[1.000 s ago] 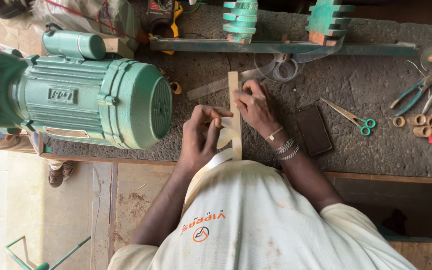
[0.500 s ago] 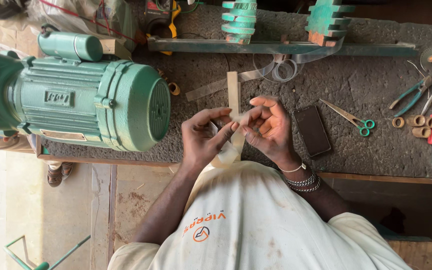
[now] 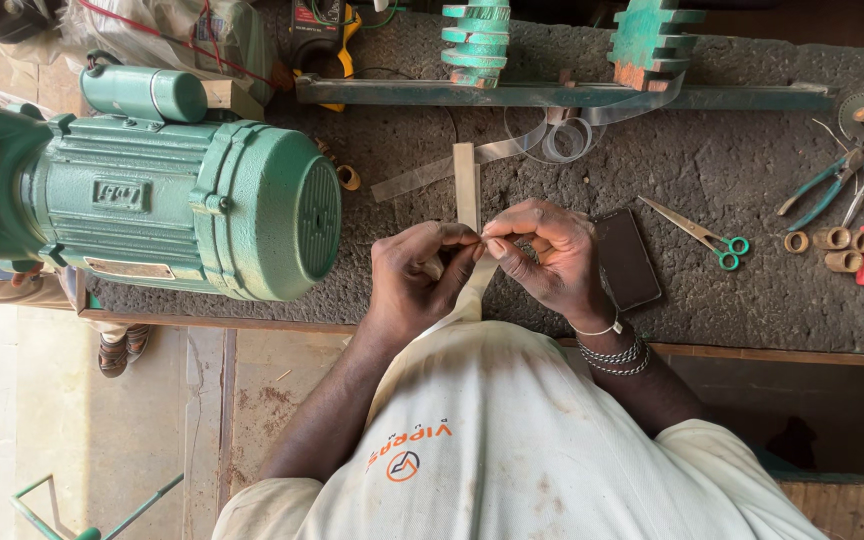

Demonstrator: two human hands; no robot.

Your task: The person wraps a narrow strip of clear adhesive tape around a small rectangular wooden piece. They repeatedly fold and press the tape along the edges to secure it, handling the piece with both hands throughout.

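Pale tan strip point(image 3: 466, 185), green motor point(image 3: 172, 205), green-handled scissors point(image 3: 702, 235), black phone point(image 3: 627, 260)

A narrow, pale tan strip of stiff paper-like material point(image 3: 466, 185) runs lengthwise away from the person, flat against the workbench at its far end. Its near part is pinched between the fingertips of the left hand point(image 3: 417, 280) and right hand point(image 3: 547, 255), bending downward below them.
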